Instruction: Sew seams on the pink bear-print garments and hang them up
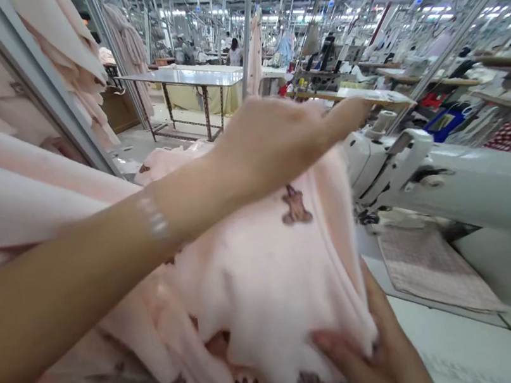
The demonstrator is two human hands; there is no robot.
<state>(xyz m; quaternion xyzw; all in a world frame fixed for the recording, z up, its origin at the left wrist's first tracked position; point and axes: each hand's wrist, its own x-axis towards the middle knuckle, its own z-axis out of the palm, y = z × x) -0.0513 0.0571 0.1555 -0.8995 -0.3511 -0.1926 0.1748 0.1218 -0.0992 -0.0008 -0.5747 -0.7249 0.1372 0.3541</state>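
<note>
A soft pale-pink fleece fabric [268,279] printed with small brown bear figures hangs in folds in front of me. My left hand [284,126], blurred by motion, reaches across from the left with a clear band on the wrist. It is closed at the fabric's upper edge, its fingertips mostly hidden. Low on the right side, my right hand [370,347] pinches the fabric's edge, thumb in front and the other fingers behind. The cloth sags between both hands and runs back toward the left.
A white sewing machine [465,179] stands at right, with a pinkish checked cloth [434,267] on its bed. More pink fabric [57,54] hangs from a metal frame [37,77] at left. Farther back are a metal-legged table [200,75] and a person [234,54].
</note>
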